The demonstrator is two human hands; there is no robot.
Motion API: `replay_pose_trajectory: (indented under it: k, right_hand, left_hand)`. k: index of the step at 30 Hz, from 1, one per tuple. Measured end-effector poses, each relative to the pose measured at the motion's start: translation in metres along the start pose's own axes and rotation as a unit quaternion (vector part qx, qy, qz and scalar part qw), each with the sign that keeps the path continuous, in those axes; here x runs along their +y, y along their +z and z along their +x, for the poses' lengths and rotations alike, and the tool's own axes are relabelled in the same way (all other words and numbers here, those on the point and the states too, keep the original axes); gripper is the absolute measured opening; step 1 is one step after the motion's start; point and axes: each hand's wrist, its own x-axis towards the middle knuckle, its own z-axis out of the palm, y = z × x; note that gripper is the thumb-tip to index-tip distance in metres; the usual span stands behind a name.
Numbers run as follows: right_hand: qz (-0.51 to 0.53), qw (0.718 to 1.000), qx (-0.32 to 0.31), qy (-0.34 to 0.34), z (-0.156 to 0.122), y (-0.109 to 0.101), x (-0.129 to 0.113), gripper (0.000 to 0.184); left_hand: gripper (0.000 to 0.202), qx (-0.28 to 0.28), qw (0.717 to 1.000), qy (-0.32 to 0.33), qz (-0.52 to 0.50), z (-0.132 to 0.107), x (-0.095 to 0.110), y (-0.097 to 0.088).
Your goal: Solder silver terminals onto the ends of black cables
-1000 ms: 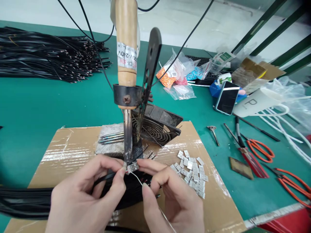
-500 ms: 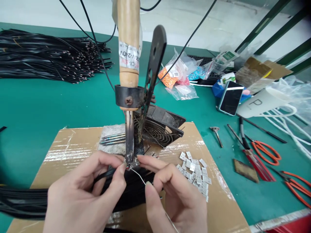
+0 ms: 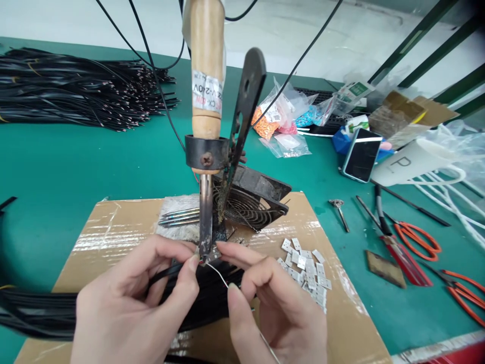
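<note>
Your one camera sits on your head — it looks forward and down over your bare left hand (image 3: 136,303) and bare right hand (image 3: 278,308), both close and large at the bottom. Past them, your view runs across the flat green tabletop (image 3: 94,162) to the pale wall (image 3: 295,43) behind.

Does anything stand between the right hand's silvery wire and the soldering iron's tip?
Nothing visible: the silvery wire runs unobstructed from the right hand toward the soldering iron's tip. Whether they touch is unclear.
</note>
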Motion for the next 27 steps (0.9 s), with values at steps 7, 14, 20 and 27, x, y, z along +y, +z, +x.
replay_pose_trajectory:
  k: [7, 14, 20, 27]
  right_hand:
    - [-0.005, 0.999, -0.036, -0.016, 0.003, -0.006, 0.003, 0.021]
    - [-0.002, 1.0, -0.006, 0.021, -0.002, -0.002, 0.001, 0.018]
    - [-0.002, 0.999, 0.021, 0.049, -0.006, 0.005, -0.003, 0.018]
    - [0.021, 0.999, 0.035, 0.035, 0.0, 0.011, -0.009, 0.018]
  left_hand:
    - [0.009, -0.004, 1.0, 0.004, 0.009, -0.001, 0.0, 0.0]
    - [0.011, -0.005, 1.0, 0.007, 0.02, -0.002, -0.002, 0.001]
    - [0.007, 0.013, 0.999, -0.052, 0.011, -0.006, 0.006, 0.004]
    - [0.004, 0.042, 0.994, -0.095, 0.017, -0.008, 0.016, 0.008]
